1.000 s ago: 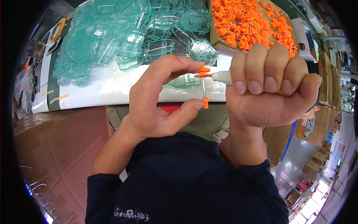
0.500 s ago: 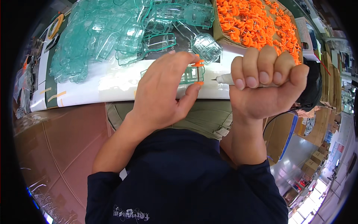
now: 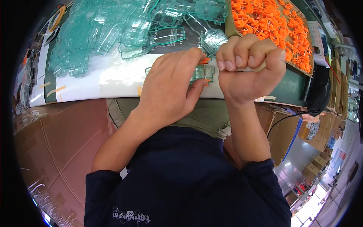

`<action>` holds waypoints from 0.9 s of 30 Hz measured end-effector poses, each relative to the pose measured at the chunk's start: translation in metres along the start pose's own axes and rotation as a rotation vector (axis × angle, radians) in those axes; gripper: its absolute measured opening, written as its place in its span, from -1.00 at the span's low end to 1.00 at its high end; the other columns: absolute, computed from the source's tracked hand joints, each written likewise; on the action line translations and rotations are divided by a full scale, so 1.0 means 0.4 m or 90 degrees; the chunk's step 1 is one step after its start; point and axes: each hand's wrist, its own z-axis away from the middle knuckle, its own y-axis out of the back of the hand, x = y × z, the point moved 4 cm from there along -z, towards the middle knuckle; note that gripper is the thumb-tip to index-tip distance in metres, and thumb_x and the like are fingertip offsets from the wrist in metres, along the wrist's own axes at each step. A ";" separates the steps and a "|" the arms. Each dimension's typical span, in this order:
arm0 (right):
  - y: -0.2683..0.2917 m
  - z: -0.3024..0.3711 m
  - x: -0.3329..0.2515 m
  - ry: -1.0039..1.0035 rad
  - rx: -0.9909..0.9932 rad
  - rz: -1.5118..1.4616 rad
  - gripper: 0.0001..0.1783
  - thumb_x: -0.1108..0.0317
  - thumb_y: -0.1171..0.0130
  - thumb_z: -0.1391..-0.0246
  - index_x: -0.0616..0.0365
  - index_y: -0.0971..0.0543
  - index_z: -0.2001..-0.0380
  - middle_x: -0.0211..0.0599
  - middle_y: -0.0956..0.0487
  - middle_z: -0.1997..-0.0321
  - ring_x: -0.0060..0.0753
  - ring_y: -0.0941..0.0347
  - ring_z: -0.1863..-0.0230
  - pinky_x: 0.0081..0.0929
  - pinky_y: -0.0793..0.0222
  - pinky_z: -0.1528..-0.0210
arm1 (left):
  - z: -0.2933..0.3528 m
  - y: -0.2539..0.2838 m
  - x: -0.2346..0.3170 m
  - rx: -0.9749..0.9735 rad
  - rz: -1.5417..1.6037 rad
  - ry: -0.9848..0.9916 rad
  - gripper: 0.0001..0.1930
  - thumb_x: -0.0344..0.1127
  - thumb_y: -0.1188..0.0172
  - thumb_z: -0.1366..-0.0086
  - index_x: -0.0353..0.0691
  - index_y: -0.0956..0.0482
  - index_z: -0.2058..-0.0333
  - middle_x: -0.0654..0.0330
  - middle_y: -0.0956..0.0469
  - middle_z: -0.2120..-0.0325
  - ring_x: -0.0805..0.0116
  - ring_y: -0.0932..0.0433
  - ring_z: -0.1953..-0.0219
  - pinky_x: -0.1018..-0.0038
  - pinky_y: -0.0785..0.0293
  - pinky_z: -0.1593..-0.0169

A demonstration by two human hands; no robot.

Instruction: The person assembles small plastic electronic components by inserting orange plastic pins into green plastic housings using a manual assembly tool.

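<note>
My left hand (image 3: 166, 85) is closed at the near edge of the table. Its thumb and forefinger pinch an axle with orange wheels (image 3: 205, 60) at a clear green plastic car-body-shaped part (image 3: 199, 72), which the hand partly covers. My right hand (image 3: 249, 72) is wrapped round a slim white tube-shaped tool (image 3: 213, 63), thumb stretched out to the right. The tool's front end is against or just beside the upper orange wheel; its thin tip is hard to make out, and the fingers hide most of its body.
A heap of similar clear green plastic parts (image 3: 94, 34) covers the far left. At the far right stands a cardboard box (image 3: 231, 26) full of orange wheels on axles (image 3: 264, 22). A yellow tape roll (image 3: 56, 18) lies far left; a black bag (image 3: 318, 89) hangs at the right.
My right hand has moved left with the white tool, bringing its front end to the upper orange wheel. My left hand has shifted slightly right and keeps its pinch.
</note>
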 end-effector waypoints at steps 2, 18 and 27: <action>0.002 -0.005 0.001 -0.026 -0.004 -0.001 -0.48 0.06 0.32 -0.42 -0.07 -0.23 0.67 -0.42 -0.27 0.67 -0.49 -0.12 0.70 -0.49 -0.08 0.67 | -0.004 0.001 0.005 0.013 -0.011 -0.008 -0.47 -0.43 -0.34 -0.06 -0.21 -0.43 -0.05 0.17 -0.59 0.16 0.16 -0.54 0.18 0.35 -0.40 -0.01; -0.057 -0.042 0.027 -0.164 0.001 0.171 -0.53 0.11 0.23 -0.36 -0.05 -0.21 0.68 -0.44 -0.16 0.77 -0.54 -0.01 0.74 -0.54 0.08 0.74 | -0.004 0.002 -0.016 -0.027 -0.014 0.026 -0.45 -0.39 -0.37 -0.06 -0.18 -0.43 -0.07 0.30 -0.61 0.17 0.32 -0.58 0.19 0.39 -0.37 -0.06; 0.006 0.038 -0.023 -0.067 -0.073 -0.075 -0.50 0.04 0.23 -0.43 -0.06 -0.21 0.65 -0.45 -0.21 0.70 -0.53 -0.08 0.71 -0.51 -0.06 0.68 | 0.019 -0.001 -0.010 0.016 -0.085 -0.056 -0.45 -0.35 -0.37 -0.10 -0.18 -0.46 -0.10 0.32 -0.59 0.07 0.37 -0.58 0.00 0.38 -0.35 -0.10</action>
